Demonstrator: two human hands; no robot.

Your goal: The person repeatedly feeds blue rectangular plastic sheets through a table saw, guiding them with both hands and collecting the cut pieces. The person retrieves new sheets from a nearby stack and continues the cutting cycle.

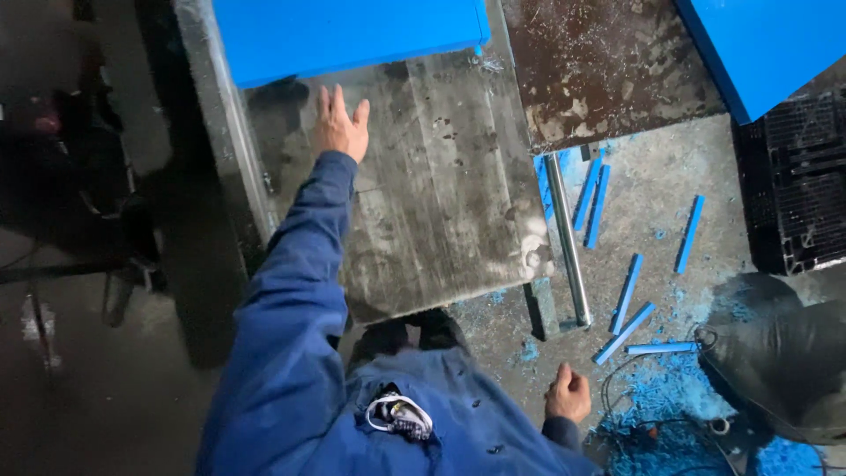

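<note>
My left hand (340, 125) reaches far forward in a blue sleeve, fingers spread flat over the dark worn metal table (441, 203). It holds nothing and lies just below the edge of a large blue board (344, 33) resting at the table's far end. My right hand (567, 393) hangs low by my hip with the fingers curled in and nothing visible in it. Near it, on the floor, lie several blue offcut strips (627, 308).
A steel rod (567, 238) lies along the table's right edge. A second blue board (775, 48) juts in at top right. A black crate (797, 189) stands at the right, a dark bag (784, 361) below it. Blue shavings (670, 397) and cables cover the floor.
</note>
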